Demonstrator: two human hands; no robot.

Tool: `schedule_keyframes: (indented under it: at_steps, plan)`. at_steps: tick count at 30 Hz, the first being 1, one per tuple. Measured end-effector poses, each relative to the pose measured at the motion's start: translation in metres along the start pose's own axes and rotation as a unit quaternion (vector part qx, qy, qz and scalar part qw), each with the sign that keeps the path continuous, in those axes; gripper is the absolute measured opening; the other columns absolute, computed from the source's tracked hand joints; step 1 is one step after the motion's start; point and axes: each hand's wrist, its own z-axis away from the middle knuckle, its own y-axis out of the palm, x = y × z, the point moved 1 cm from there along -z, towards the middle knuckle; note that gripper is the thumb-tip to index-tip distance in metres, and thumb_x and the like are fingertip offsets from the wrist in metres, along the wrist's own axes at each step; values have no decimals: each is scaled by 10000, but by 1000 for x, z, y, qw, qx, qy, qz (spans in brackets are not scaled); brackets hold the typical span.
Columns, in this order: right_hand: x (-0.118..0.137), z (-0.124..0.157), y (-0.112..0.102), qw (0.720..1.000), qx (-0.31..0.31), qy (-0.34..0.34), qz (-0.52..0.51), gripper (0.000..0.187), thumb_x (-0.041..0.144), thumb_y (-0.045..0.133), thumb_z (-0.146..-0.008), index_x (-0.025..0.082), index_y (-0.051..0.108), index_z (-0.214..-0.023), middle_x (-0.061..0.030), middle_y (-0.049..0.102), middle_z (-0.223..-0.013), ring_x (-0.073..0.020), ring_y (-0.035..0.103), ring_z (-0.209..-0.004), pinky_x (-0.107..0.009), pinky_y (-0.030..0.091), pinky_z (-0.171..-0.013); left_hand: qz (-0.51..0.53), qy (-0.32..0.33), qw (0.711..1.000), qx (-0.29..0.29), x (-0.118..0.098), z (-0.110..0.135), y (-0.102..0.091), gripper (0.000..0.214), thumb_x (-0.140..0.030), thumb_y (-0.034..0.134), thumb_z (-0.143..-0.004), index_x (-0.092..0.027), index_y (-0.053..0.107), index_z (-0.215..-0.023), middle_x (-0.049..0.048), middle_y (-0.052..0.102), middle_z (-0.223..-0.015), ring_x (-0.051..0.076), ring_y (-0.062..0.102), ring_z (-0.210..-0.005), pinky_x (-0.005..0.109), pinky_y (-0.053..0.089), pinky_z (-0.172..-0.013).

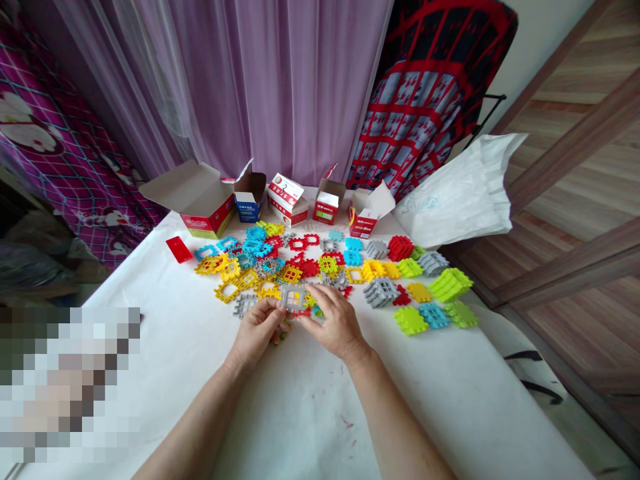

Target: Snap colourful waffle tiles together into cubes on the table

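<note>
My left hand (257, 331) and my right hand (334, 325) meet at the near edge of a spread of toothed plastic square tiles (280, 267) in yellow, red, blue, grey and green. Together they pinch a grey window-like tile (293, 297), left fingers on its left edge, right fingers on its right. A small cluster of joined colored tiles sits under both hands, partly hidden. Stacked green blocks (450, 285) and a grey block (381, 292) lie to the right.
A white sheet covers the table (300, 413). Several opened small cardboard boxes (210, 207) line the far edge before a purple curtain. A white plastic bag (460, 193) lies at the right. A red card (179, 249) lies left of the tiles.
</note>
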Motion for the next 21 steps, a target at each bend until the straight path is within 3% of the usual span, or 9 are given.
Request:
schedule_keyframes:
  at_steps: [8,15,21]
  plan:
    - [-3,2,2,999,31,11,25,566,186,649,-814,201,530,-1366,-120,665,-1208,-255,643,-1096,-412,555,-953,-21,4,999,24,2,0,-2,529,-663,770,-606,-191,573,-743,-84,483,-458,42,334,-370,189,238,-390]
    - [-6,1,-4,998,48,15,32,493,193,699,-774,195,593,-1256,-116,665,-1180,-259,641,-1098,-401,550,-951,-39,9,998,47,3,-2,-4,560,-706,750,-603,-191,555,-704,-84,458,-453,46,326,-389,197,227,-403]
    - [-1,0,-9,997,73,24,33,575,223,725,-775,217,553,-1323,-117,649,-1228,-273,617,-1143,-428,528,-983,-39,10,998,52,5,-2,-4,545,-691,755,-615,-188,571,-713,-76,471,-469,49,341,-398,196,228,-402]
